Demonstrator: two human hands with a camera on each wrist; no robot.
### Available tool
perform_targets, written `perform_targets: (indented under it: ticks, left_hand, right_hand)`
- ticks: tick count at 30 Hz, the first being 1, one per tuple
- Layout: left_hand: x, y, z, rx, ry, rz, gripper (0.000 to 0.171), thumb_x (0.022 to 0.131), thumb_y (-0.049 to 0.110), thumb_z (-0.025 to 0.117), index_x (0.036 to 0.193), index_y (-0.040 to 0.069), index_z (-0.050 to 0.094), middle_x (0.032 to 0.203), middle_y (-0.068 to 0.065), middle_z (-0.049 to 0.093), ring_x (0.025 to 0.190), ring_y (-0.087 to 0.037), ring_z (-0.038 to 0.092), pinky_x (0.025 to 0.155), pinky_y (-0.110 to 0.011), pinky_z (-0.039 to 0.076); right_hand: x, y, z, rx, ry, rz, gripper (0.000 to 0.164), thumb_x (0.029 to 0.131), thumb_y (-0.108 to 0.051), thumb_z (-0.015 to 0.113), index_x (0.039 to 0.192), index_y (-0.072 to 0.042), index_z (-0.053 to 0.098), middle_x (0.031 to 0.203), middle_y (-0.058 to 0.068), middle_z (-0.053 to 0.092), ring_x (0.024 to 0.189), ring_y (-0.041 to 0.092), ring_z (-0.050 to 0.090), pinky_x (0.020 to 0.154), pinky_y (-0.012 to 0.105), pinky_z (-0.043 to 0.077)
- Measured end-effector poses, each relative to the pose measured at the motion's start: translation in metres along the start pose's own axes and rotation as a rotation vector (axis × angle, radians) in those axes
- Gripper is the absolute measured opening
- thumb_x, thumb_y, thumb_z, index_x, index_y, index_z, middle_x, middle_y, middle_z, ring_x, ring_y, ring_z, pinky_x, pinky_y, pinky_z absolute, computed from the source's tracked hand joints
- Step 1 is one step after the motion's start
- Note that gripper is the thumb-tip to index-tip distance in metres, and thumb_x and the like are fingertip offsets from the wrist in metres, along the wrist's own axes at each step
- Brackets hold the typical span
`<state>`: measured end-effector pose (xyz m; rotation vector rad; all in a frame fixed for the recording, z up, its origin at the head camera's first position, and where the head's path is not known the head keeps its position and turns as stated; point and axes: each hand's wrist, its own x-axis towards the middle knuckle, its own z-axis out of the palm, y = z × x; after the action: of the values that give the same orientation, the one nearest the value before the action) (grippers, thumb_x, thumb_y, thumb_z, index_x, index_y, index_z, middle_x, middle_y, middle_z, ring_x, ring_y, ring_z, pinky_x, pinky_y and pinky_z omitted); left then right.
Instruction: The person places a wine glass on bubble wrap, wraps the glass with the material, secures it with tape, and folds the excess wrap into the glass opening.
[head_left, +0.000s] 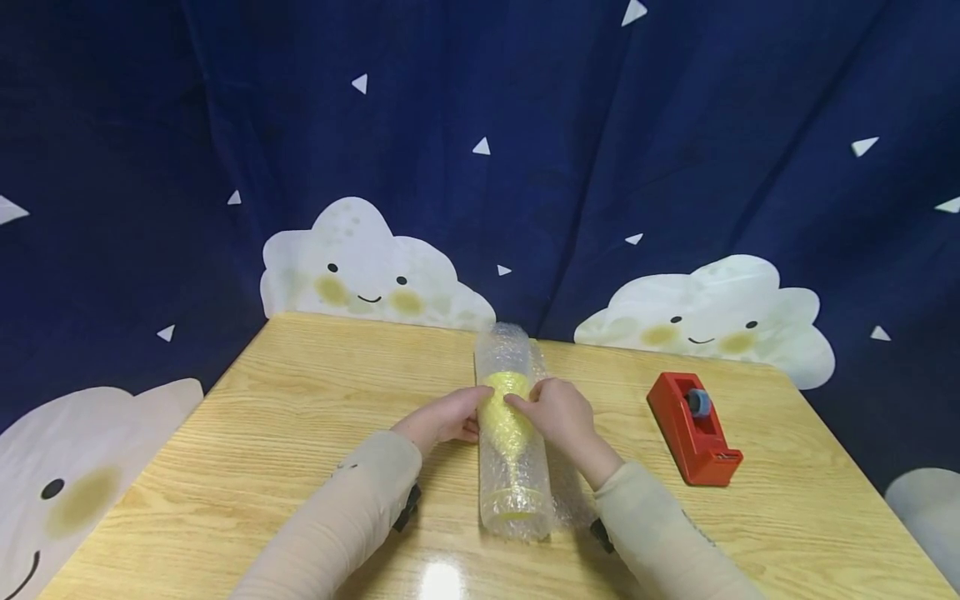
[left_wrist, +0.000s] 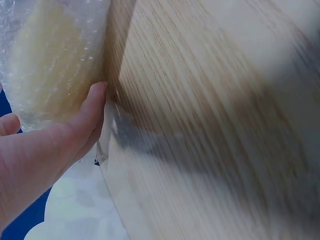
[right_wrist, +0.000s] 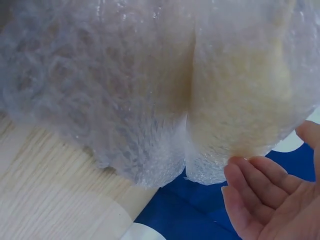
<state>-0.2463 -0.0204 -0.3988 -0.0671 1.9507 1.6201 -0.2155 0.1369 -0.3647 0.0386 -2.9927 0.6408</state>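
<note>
A yellow goblet lies inside a roll of clear bubble wrap, its bowl away from me and its foot nearest. My left hand holds the roll's left side, thumb on top and fingers along the side; in the left wrist view these fingers look fairly straight. From the right, my right hand grips the roll with its thumb over the top. Its fingers, bent, touch the wrap in the right wrist view. A loose flap of wrap stretches out on the roll's right, partly hidden by that hand.
A red tape dispenser with a blue-rimmed tape roll stands on the wooden table, right of my right hand. Behind the table hangs a dark blue curtain with white clouds and triangles.
</note>
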Motion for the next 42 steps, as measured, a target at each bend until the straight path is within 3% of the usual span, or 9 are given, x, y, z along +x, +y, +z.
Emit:
perform_targets:
  ticks: [5,12,17,20,25,29,33,37,42]
  left_hand:
    - [0.0,-0.001,0.001,-0.017,-0.002,0.002,0.047,0.097,0.036,0.038,0.121,-0.003,0.048,0.086,-0.008,0.048,0.075,-0.017,0.048,0.078,-0.032,0.048]
    - [-0.001,-0.001,0.003,-0.033,-0.01,0.008,0.033,0.095,0.031,0.038,0.106,0.002,0.05,0.082,-0.007,0.048,0.072,-0.017,0.046,0.083,-0.037,0.047]
    - [0.0,-0.001,0.004,-0.034,-0.027,0.006,0.038,0.096,0.033,0.04,0.114,0.0,0.047,0.086,-0.008,0.046,0.073,-0.017,0.046,0.081,-0.036,0.047]
    - [0.0,-0.001,0.005,-0.029,-0.032,0.008,0.042,0.096,0.034,0.042,0.118,-0.001,0.046,0.085,-0.007,0.046,0.073,-0.017,0.046,0.078,-0.033,0.046]
    - [0.0,-0.001,0.006,-0.013,-0.029,0.013,0.043,0.096,0.034,0.043,0.119,-0.002,0.047,0.085,-0.007,0.046,0.073,-0.017,0.046,0.079,-0.034,0.047]
    - [0.0,-0.001,0.007,-0.001,-0.027,0.018,0.042,0.096,0.035,0.042,0.117,-0.001,0.048,0.083,-0.006,0.046,0.072,-0.016,0.046,0.076,-0.032,0.047]
    - [0.001,-0.002,0.008,0.003,-0.031,0.014,0.046,0.096,0.037,0.042,0.12,-0.002,0.047,0.082,-0.005,0.047,0.072,-0.016,0.046,0.072,-0.029,0.046]
    - [0.002,-0.003,0.008,0.005,-0.036,0.017,0.051,0.097,0.04,0.039,0.124,-0.003,0.045,0.085,-0.006,0.048,0.073,-0.016,0.047,0.073,-0.03,0.047]
    - [0.004,-0.004,0.01,0.006,-0.037,0.027,0.049,0.098,0.041,0.035,0.118,-0.002,0.049,0.087,-0.007,0.051,0.073,-0.016,0.047,0.076,-0.032,0.048]
  right_hand:
    - [0.001,0.004,-0.001,0.034,-0.023,0.006,0.055,0.08,-0.045,0.068,0.049,-0.017,0.032,0.046,-0.008,0.026,0.045,0.008,0.025,0.042,0.022,0.018]
    - [0.004,0.01,-0.006,0.142,-0.085,0.047,0.052,0.08,-0.041,0.069,0.049,-0.017,0.035,0.046,-0.008,0.027,0.044,0.008,0.025,0.044,0.021,0.02]
    - [0.003,0.012,-0.01,0.151,-0.094,0.03,0.051,0.082,-0.037,0.068,0.049,-0.017,0.035,0.046,-0.008,0.026,0.045,0.008,0.024,0.046,0.021,0.021]
    - [0.003,0.011,-0.012,0.123,-0.07,0.027,0.039,0.081,-0.034,0.068,0.057,-0.01,0.05,0.052,-0.005,0.044,0.05,0.01,0.039,0.048,0.023,0.032]
    - [0.001,0.007,-0.012,0.016,-0.05,0.034,0.032,0.083,-0.032,0.066,0.091,-0.002,0.068,0.085,0.011,0.07,0.073,0.021,0.063,0.059,0.034,0.049]
    - [-0.002,0.002,-0.01,-0.063,-0.05,0.027,0.03,0.084,-0.036,0.063,0.073,-0.008,0.065,0.067,0.004,0.062,0.058,0.017,0.053,0.046,0.03,0.039]
    - [-0.004,-0.001,-0.008,-0.107,-0.064,0.037,0.047,0.081,-0.051,0.062,0.057,-0.013,0.049,0.054,-0.002,0.044,0.049,0.014,0.041,0.041,0.027,0.029]
    - [-0.004,-0.001,-0.007,-0.137,-0.096,0.043,0.054,0.075,-0.061,0.064,0.057,-0.013,0.046,0.054,-0.001,0.044,0.049,0.016,0.043,0.041,0.028,0.031]
    - [-0.003,0.003,-0.007,-0.121,-0.121,0.066,0.05,0.074,-0.057,0.067,0.067,-0.009,0.055,0.061,0.003,0.052,0.053,0.017,0.047,0.044,0.029,0.034]
